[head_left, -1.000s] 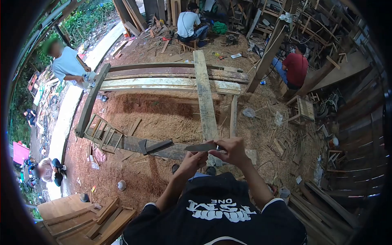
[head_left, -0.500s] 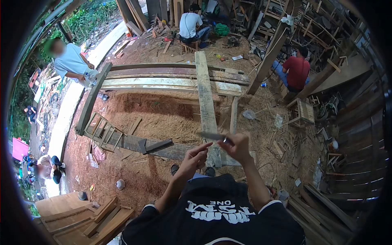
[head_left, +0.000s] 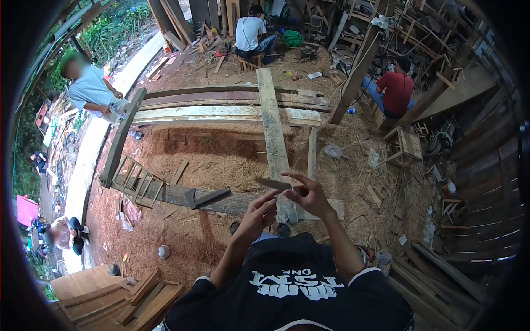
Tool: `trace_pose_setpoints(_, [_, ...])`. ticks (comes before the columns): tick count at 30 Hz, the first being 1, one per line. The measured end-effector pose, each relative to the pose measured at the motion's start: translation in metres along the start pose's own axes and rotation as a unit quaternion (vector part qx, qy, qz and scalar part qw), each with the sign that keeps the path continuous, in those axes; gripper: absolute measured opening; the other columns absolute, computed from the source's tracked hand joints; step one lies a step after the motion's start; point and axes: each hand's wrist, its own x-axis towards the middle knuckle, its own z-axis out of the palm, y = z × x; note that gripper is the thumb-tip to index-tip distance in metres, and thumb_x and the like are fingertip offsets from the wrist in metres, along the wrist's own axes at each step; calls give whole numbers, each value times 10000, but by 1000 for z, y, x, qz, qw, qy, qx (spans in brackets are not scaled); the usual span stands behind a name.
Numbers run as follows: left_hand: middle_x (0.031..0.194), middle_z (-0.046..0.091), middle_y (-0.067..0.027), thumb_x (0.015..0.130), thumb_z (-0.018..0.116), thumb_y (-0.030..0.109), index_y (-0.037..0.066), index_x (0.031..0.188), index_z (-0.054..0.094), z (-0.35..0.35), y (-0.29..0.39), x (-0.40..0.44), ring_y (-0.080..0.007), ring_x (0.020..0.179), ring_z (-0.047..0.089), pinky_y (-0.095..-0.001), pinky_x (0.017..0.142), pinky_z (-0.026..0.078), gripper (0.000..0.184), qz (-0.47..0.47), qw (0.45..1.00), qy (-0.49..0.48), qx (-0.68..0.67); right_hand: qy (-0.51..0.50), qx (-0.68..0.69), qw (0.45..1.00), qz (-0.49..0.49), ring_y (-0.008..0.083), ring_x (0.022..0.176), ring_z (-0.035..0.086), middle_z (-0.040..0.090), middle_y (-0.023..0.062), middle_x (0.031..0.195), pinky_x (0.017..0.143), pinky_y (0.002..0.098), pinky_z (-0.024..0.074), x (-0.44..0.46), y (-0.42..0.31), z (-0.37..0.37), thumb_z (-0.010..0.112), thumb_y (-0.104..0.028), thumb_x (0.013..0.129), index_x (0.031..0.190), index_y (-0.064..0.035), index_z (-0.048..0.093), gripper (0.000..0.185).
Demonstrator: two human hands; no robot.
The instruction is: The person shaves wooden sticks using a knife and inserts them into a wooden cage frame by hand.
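Observation:
A knife [head_left: 274, 183] with a broad, flat blade points to the left above the upright plank. My right hand [head_left: 311, 198] has its thumb against the near end of the knife, the index finger stretched out above; the rest of the grip is hidden. Just below the blade, my left hand [head_left: 260, 214] is closed in a pinch, its fingertips close to the knife. A thin strip seems to run through those fingers, too small to make out well. Under both hands lies a long weathered plank [head_left: 272, 132], resting across other timbers.
A dark T-shaped wooden piece [head_left: 208, 198] lies on a low beam [head_left: 243, 204] beside a small ladder-like frame [head_left: 138, 182]. Sawdust and shavings cover the ground. People sit at the back [head_left: 248, 34] and right [head_left: 395, 91]; another stands at left [head_left: 91, 88]. A wooden stool [head_left: 407, 145] stands at right.
The knife has shifted slightly left, and its blade angle has changed. My right index finger has lifted and stretched out. My left hand stays close below the blade.

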Motion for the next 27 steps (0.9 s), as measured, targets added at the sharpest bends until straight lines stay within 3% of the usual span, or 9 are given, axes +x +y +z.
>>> trace_pose_setpoints(6, [714,355,86,1058,546,179,35,1410,549,-2,-4,-1,-28,580,312,-210,534,263,381,13,999,-40,23,-55,98,993,30,-3,687,482,636,-47,843,575,204,376,0,3,-10,756,-290,945,1310,-50,630,455])
trace_pose_setpoints(12, [822,573,20,1051,572,204,7,1261,636,10,2,9,-22,596,395,-199,522,321,296,71,990,-2,125,-71,106,991,45,3,716,510,632,-45,837,595,207,406,-4,4,-10,765,-270,937,1272,-21,634,437])
trace_pose_setpoints(16, [851,621,-2,1049,572,196,3,1138,674,4,0,20,-18,595,423,-188,505,364,236,120,982,-25,145,-59,143,988,13,6,712,524,648,-36,821,592,217,426,-3,-5,-6,784,-270,919,1270,-34,639,447])
trace_pose_setpoints(19, [832,613,9,1047,574,194,0,1079,691,4,-2,21,-8,591,417,-182,482,372,228,144,978,-18,148,-35,18,999,15,32,649,537,659,-11,767,583,235,446,-4,-21,-14,801,-330,894,1231,-65,675,447])
trace_pose_setpoints(22, [813,602,17,1042,583,197,-5,1070,696,-6,-11,24,2,589,405,-181,469,370,232,146,978,-9,148,-18,-199,978,-56,79,579,546,639,21,688,567,261,464,-9,-27,-13,793,-399,880,1169,-93,721,427])
trace_pose_setpoints(23, [808,598,19,1040,587,200,-5,1074,695,-6,-10,24,5,589,402,-180,468,373,234,149,977,-13,151,24,-198,975,-98,126,532,571,601,51,615,543,296,467,-9,-24,-14,780,-454,867,1130,-98,746,444])
trace_pose_setpoints(27, [797,573,26,1039,588,201,5,1116,674,14,7,15,5,566,393,-185,480,377,228,99,986,2,136,108,-196,967,-119,163,520,637,633,87,598,515,319,467,1,-19,-36,796,-452,848,1131,-93,747,460])
